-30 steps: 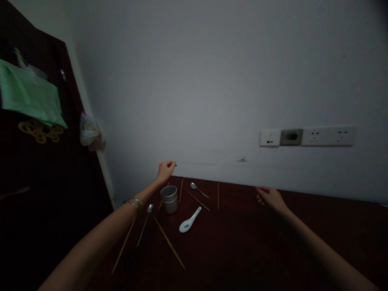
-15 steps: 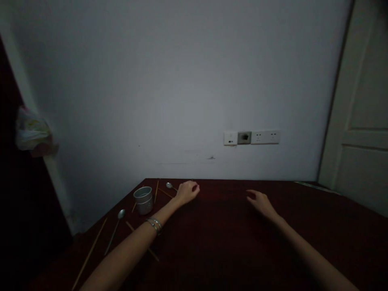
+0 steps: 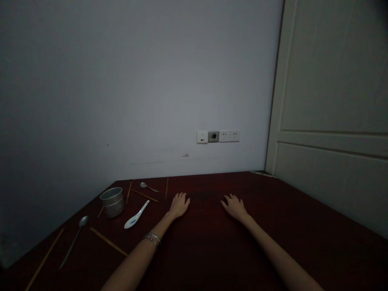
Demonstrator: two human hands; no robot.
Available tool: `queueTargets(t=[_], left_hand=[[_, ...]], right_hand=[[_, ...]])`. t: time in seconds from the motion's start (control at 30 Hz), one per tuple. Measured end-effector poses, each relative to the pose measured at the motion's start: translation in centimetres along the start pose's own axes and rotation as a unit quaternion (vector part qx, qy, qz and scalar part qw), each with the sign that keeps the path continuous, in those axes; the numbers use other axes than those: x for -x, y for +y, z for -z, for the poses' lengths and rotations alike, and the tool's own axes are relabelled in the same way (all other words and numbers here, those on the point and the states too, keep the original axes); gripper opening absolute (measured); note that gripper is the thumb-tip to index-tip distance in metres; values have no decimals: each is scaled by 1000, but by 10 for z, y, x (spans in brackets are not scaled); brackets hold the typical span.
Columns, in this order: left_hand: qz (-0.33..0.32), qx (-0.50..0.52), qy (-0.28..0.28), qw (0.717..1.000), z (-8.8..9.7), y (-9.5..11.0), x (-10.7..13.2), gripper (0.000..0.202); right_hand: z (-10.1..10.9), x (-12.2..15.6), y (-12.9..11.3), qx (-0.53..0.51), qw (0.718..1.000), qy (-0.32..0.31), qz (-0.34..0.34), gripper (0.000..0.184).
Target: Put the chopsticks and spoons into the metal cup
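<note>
My left hand (image 3: 179,205) lies palm down on the dark red table (image 3: 200,242), fingers apart and nothing in them. To its right, my right hand (image 3: 235,207) rests the same way, empty with fingers spread. Left of my left hand is a white spoon with a blue mark (image 3: 136,216), bowl toward me. Behind it lie a small metal spoon (image 3: 148,187) and a chopstick (image 3: 167,187) standing lengthwise away from me. A grey metal cup (image 3: 112,203) stands upright farther left.
More chopsticks (image 3: 108,241) lie scattered on the table's left side, beside a long-handled metal spoon (image 3: 74,241). A wall with sockets (image 3: 229,136) bounds the back. At the right stands a pale panelled door (image 3: 330,153).
The view has turned right. My left hand has gone from curled fingers to flat and spread; my right hand has also flattened on the table. The white spoon, hidden before, now shows.
</note>
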State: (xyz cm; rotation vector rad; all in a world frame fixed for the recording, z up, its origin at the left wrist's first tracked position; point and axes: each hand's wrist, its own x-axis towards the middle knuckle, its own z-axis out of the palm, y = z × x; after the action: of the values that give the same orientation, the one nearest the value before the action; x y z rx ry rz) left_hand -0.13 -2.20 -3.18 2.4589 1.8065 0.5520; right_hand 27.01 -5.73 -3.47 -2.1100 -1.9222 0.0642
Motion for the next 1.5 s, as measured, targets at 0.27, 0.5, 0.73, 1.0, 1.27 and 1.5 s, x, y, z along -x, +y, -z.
queueTargets(t=[0.27, 0.5, 0.73, 1.0, 1.27, 1.5], left_hand=[[-16, -53, 11, 998, -4, -2, 0, 53], [-21, -57, 23, 998, -1, -1, 2, 46], [-14, -50, 20, 998, 0, 0, 2, 45], [-14, -50, 19, 998, 2, 0, 3, 44], [-10, -47, 16, 999, 3, 1, 4, 44], [-9, -42, 20, 999, 3, 1, 3, 43]], right_hand=[[0, 8, -2, -2, 1000, 20, -1, 52], [4, 11, -1, -13, 1000, 26, 7, 50], [5, 12, 2, -12, 999, 28, 20, 50], [4, 11, 6, -18, 999, 19, 23, 49], [5, 12, 5, -17, 999, 26, 30, 49], [5, 13, 5, -15, 999, 29, 31, 48]])
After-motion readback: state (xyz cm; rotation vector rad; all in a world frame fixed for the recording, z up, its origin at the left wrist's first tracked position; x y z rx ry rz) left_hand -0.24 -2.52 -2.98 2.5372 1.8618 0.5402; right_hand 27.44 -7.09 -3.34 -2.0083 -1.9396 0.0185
